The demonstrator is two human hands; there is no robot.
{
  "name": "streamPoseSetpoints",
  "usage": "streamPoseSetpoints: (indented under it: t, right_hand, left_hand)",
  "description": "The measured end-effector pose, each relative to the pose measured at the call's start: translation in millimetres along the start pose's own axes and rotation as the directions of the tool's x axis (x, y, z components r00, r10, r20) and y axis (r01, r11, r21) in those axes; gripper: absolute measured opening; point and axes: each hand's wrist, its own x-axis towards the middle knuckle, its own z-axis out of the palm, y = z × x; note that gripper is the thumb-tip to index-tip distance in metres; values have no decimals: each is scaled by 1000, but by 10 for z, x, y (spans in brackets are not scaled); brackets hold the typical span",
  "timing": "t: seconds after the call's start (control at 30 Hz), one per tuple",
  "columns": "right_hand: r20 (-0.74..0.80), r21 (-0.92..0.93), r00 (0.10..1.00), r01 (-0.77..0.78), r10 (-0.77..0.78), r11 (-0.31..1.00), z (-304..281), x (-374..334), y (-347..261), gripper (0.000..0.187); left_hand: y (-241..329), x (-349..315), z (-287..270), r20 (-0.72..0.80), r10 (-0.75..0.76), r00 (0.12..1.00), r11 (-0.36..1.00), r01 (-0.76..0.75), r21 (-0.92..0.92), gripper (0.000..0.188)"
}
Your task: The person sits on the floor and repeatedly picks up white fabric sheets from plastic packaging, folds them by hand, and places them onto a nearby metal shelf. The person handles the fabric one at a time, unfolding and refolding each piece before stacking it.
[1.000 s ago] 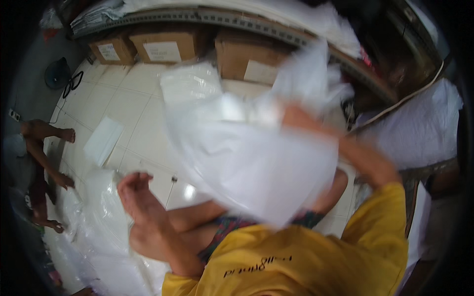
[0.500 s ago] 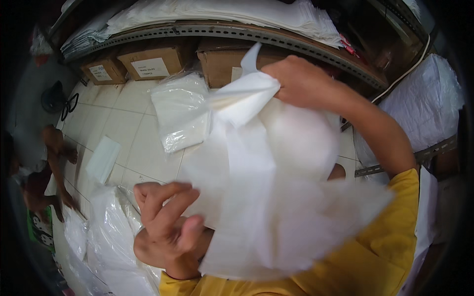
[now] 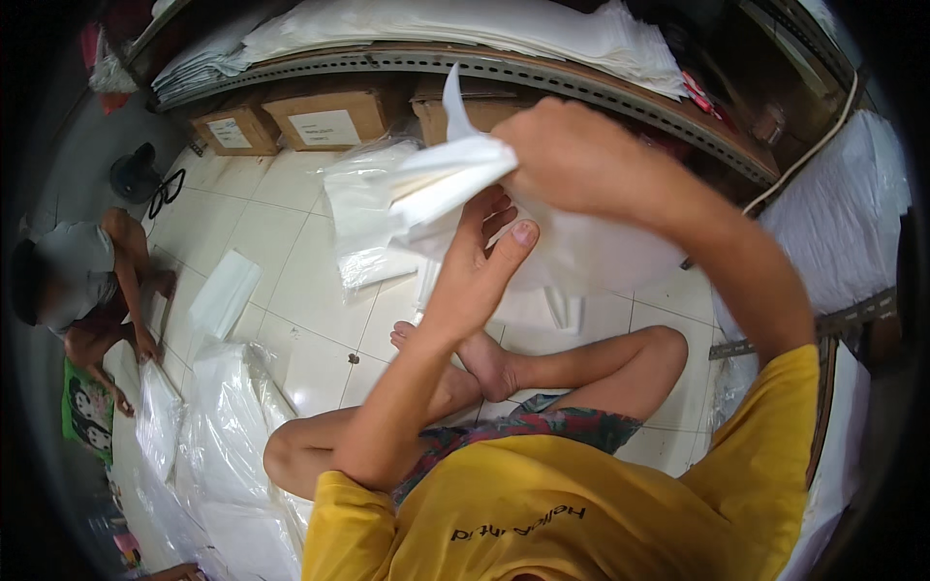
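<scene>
The left hand [image 3: 481, 257], thumb and fingers spread apart, has risen to the folded white sheet [image 3: 453, 182] gripped by the right hand [image 3: 572, 155] above the tiled floor [image 3: 300, 363], bringing both hands to the work, though left-hand contact is unclear and the right fingertips are hidden.

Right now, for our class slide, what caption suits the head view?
A person's right hand holds thin, white, folded sheeting above pale square floor tiles, the half-open left hand close by.
</scene>
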Motion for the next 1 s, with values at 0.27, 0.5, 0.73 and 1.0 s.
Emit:
streamPoseSetpoints:
  t: [0.27,0.5,0.73,1.0]
  right_hand:
    - [-75,204,971,239,-229,949,724,-204,-623,25]
    - [109,658,929,200,-354,726,1007,-121,-746,80]
    - [73,986,905,-3,-419,165,1307,-198,-537,95]
    - [257,966,933,-256,251,-40,2262,-440,464,64]
  left_hand:
    - [145,-383,-86,-280,-284,917,836,93,-542,75]
    - [377,-573,-474,-463,-445,767,878,272,-393,43]
    - [249,-699,-769,-402,-456,794,887,443,-131,47]
    - [1020,-806,-1057,-579,-270,770,908,404,114,34]
